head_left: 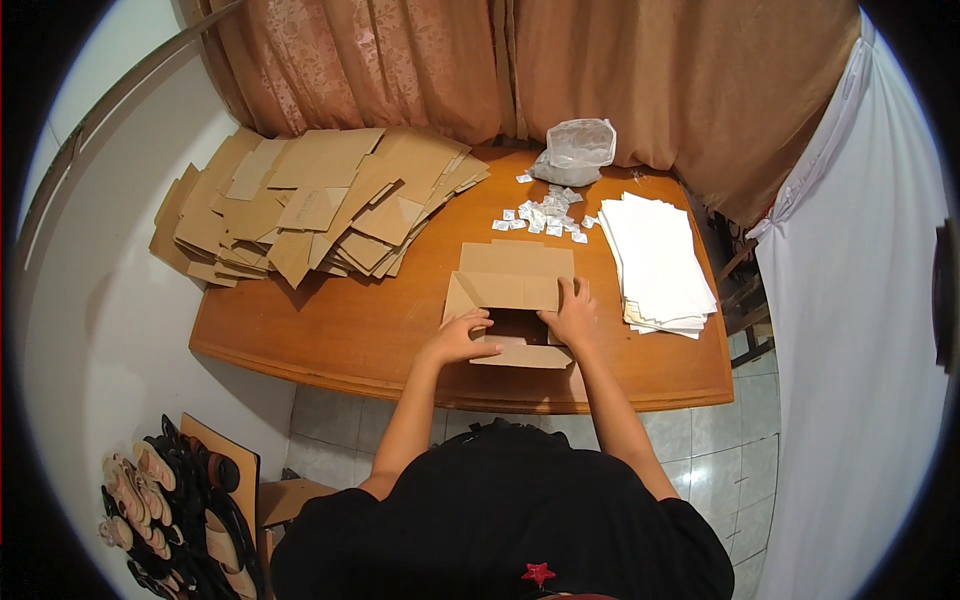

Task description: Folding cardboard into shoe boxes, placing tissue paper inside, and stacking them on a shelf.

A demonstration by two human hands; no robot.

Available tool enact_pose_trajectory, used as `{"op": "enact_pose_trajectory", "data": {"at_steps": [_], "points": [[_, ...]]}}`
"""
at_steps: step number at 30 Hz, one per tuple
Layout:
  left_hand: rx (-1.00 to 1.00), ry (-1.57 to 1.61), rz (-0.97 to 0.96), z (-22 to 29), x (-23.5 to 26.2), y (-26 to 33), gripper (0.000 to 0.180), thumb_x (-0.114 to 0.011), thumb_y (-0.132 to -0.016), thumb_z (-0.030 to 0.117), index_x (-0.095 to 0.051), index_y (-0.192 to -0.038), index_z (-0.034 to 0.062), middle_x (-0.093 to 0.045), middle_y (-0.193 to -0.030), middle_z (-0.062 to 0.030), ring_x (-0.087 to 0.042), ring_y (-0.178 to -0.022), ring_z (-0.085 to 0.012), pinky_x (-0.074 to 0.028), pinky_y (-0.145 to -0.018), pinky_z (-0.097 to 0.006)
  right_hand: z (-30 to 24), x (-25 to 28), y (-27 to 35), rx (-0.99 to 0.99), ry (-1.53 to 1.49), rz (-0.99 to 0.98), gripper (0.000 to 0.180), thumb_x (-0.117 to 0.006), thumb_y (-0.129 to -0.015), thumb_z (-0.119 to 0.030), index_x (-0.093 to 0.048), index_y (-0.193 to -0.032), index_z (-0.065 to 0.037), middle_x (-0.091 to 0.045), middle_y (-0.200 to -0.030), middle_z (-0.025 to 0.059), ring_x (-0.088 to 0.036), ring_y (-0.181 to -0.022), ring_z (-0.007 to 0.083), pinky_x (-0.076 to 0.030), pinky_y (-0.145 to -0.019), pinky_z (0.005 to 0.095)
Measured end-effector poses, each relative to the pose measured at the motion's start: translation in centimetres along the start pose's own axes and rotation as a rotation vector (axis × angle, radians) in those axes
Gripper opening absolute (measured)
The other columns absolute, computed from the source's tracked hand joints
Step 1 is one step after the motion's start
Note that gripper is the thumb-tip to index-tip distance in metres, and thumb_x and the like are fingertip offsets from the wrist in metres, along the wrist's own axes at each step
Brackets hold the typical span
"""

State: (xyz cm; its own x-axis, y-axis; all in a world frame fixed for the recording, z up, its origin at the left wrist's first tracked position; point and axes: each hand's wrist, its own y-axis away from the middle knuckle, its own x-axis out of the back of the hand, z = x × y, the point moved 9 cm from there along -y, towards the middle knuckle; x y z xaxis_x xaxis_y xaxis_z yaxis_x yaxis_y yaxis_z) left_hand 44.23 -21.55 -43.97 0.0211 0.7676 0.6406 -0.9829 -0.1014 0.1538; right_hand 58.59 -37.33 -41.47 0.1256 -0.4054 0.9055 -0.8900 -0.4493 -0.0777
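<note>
A small brown cardboard box [518, 276] stands near the front edge of the wooden table, its top gaping toward me. The wide far flap is raised, and a narrow near flap [521, 356] leans toward me. My left hand [461, 338] grips the left side of the box, fingers bent over the wall. On the opposite side, my right hand [572, 314] is closed round the right wall near the far corner. The dark inside of the box shows between both hands; its bottom is hard to make out.
Flattened cardboard boxes [330, 190] are heaped at the table's left. Small white packets [548, 212] lie beyond the box, beside a clear plastic bag [577, 155]. White paper sheets [662, 260] are stacked at right. Shoes [180, 510] stand at lower left.
</note>
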Motion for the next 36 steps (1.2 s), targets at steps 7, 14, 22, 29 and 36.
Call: {"op": "enact_pose_trajectory", "data": {"at_steps": [7, 14, 22, 29, 36], "points": [[0.088, 0.066, 0.046, -0.2, 1.6, 3.6, 0.051, -0.073, -0.062, 0.051, -0.066, -0.104, 0.0227, -0.024, -0.146, -0.0061, 0.005, -0.135, -0.0386, 0.008, -0.1, -0.062, 3.0, -1.1, -1.7, 0.015, -0.261, 0.014, 0.069, -0.063, -0.073, -0.045, -0.046, -0.126, -0.004, -0.032, -0.134, 0.018, -0.035, -0.119, 0.0398, -0.032, -0.099, 0.0452], [0.008, 0.243, 0.512, -3.4, 2.2, 0.7, 0.033, -0.063, -0.078, 0.039, -0.069, -0.095, 0.0117, -0.033, -0.139, -0.0118, -0.023, -0.13, -0.0398, -0.015, -0.103, -0.056, 4.5, -1.9, -2.5, 0.049, -0.646, -0.037, 0.057, -0.054, -0.082, -0.043, -0.051, -0.122, -0.003, -0.03, -0.137, 0.0216, -0.03, -0.124, 0.0366, -0.026, -0.102, 0.0421], [0.325, 0.077, 0.773, -3.4, 2.6, 0.0, 0.054, -0.065, -0.076, 0.024, -0.039, -0.122, 0.0111, -0.039, -0.128, -0.0132, -0.043, -0.116, -0.0306, -0.035, -0.091, -0.05, 2.7, -1.0, -0.6, 0.064, -0.335, 0.068, 0.054, -0.064, -0.073, -0.037, -0.052, -0.118, -0.008, -0.03, -0.138, 0.0189, -0.033, -0.122, 0.0376, -0.03, -0.1, 0.0435], [0.463, -0.029, 0.741, -2.4, 2.7, 0.4, 0.061, -0.067, -0.074, 0.023, -0.035, -0.125, 0.0125, -0.042, -0.125, -0.0131, -0.045, -0.113, -0.0329, -0.036, -0.09, -0.049, 1.0, -0.4, 0.2, 0.095, -0.086, 0.124, 0.061, -0.071, -0.066, -0.026, -0.046, -0.12, -0.011, -0.031, -0.136, 0.0168, -0.034, -0.12, 0.0385, -0.036, -0.095, 0.0445], [0.398, 0.056, 0.811, -2.7, 2.8, 1.2, 0.063, -0.067, -0.073, 0.022, -0.034, -0.124, 0.006, -0.048, -0.117, -0.0198, -0.05, -0.106, -0.0357, -0.041, -0.088, -0.042, 1.0, 0.3, 0.4, 0.04, -0.127, 0.113, 0.065, -0.069, -0.067, -0.027, -0.04, -0.121, -0.006, -0.028, -0.135, 0.0225, -0.036, -0.117, 0.0396, -0.037, -0.094, 0.0444]]}}
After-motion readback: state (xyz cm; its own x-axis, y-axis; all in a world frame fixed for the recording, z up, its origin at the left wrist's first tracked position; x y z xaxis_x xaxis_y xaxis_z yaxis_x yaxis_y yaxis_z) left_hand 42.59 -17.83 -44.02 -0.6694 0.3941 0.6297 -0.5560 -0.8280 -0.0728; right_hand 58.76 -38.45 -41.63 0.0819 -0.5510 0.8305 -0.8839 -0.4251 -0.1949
